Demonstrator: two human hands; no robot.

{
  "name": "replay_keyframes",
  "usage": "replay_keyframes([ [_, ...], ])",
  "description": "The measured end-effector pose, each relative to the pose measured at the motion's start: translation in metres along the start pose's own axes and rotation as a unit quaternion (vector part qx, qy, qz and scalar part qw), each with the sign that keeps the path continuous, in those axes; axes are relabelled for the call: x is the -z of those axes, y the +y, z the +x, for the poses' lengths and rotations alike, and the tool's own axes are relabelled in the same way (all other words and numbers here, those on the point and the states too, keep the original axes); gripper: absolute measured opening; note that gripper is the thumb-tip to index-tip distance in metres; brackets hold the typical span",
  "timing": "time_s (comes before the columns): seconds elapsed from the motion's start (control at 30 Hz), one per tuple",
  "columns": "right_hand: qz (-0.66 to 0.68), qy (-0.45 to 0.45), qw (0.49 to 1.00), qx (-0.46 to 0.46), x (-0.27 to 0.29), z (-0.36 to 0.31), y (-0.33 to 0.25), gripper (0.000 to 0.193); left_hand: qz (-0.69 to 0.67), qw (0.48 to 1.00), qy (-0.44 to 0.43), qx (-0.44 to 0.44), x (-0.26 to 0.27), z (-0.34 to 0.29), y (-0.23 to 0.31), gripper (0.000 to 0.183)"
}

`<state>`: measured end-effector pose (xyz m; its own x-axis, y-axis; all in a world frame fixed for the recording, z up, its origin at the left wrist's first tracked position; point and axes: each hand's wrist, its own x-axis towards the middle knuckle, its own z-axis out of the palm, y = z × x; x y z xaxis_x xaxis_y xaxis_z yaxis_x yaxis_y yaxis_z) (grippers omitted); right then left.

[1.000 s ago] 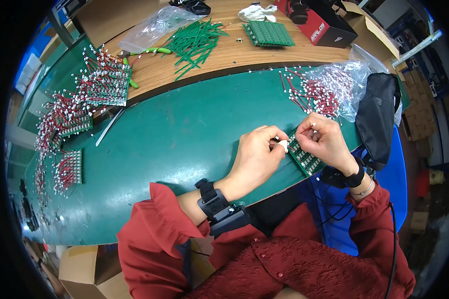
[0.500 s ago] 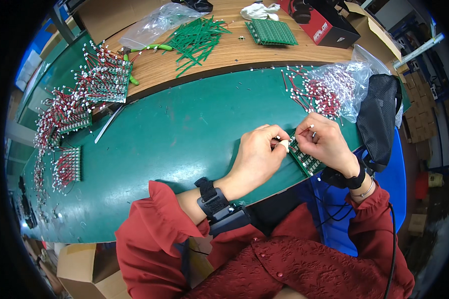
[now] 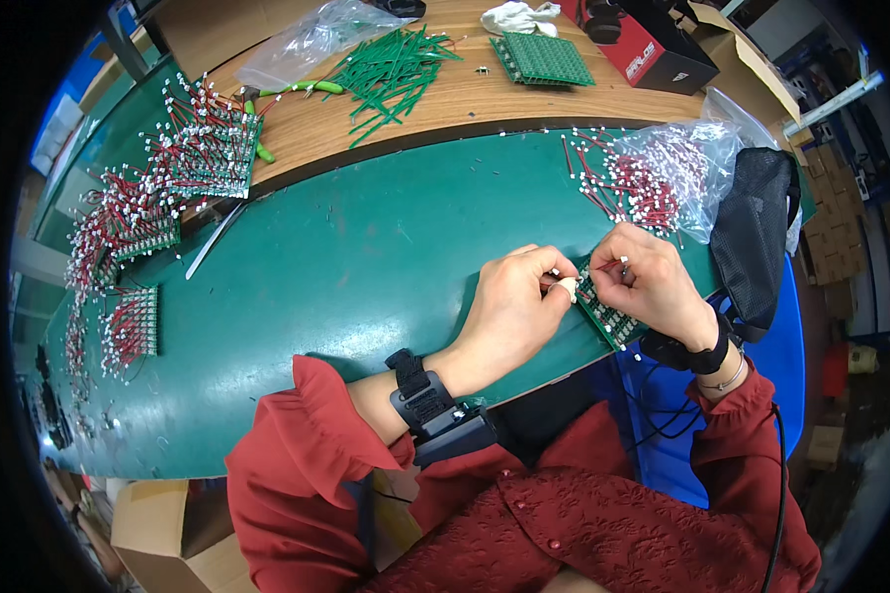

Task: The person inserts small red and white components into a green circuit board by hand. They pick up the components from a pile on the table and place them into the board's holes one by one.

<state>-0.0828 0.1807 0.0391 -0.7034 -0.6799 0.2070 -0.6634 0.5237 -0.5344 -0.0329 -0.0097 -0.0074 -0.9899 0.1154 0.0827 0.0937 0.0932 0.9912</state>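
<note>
My left hand (image 3: pixel 514 304) is closed in a pinch at the board's left edge. Red wire and a small white piece (image 3: pixel 567 287) show at its fingertips; whether the white piece is a connector or a fingertip cover I cannot tell. My right hand (image 3: pixel 655 285) bends over the green circuit board (image 3: pixel 613 324), thumb and forefinger pinched on a thin red wire lead with a white plug (image 3: pixel 624 261). The board lies near the table's front edge, with rows of small pale parts. My fingers hide its far end and the exact contact.
Loose red leads (image 3: pixel 648 203) spill from a clear bag (image 3: pixel 702 163) beside a black pouch (image 3: pixel 754 232). Wired boards (image 3: pixel 133 321) stand at left near tweezers (image 3: pixel 214 240). Green strips (image 3: pixel 396 74), green-handled cutters (image 3: pixel 264 150) and stacked boards (image 3: pixel 544 61) lie on the wooden surface behind.
Both hands stay at the board. My right fingers have shifted slightly, and the white plug above them sits a little lower and farther right. The whole view has moved slightly.
</note>
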Motion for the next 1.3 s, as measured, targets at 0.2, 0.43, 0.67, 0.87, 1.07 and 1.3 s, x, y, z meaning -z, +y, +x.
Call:
replay_keyframes([
  [0.2, -0.015, -0.044, 0.998, 0.029, 0.007, 0.008, 0.000, 0.014, 0.000, 1.000, 0.001, 0.000, 0.000, 0.000, 0.000, 0.009],
  [0.43, -0.043, -0.076, 0.995, 0.038, 0.009, 0.013, 0.002, 0.009, 0.000, 1.000, 0.003, -0.006, -0.001, 0.001, -0.001, 0.008],
  [0.67, -0.224, -0.083, 0.965, 0.111, 0.001, 0.007, -0.023, 0.009, 0.000, 1.000, 0.008, -0.019, -0.001, -0.001, -0.003, 0.010],
  [0.87, -0.316, -0.092, 0.942, 0.067, -0.007, -0.002, -0.030, 0.010, 0.028, 1.000, -0.001, 0.006, 0.001, 0.000, -0.005, 0.011],
  [1.07, -0.062, 0.090, 0.994, 0.003, 0.032, -0.023, 0.007, 0.010, 0.002, 0.999, -0.035, 0.031, 0.002, 0.000, 0.006, 0.028],
  [1.3, -0.038, 0.068, 0.978, -0.192, 0.052, -0.039, 0.040, 0.009, 0.062, 0.991, -0.099, -0.064, 0.006, -0.001, 0.007, 0.036],
])
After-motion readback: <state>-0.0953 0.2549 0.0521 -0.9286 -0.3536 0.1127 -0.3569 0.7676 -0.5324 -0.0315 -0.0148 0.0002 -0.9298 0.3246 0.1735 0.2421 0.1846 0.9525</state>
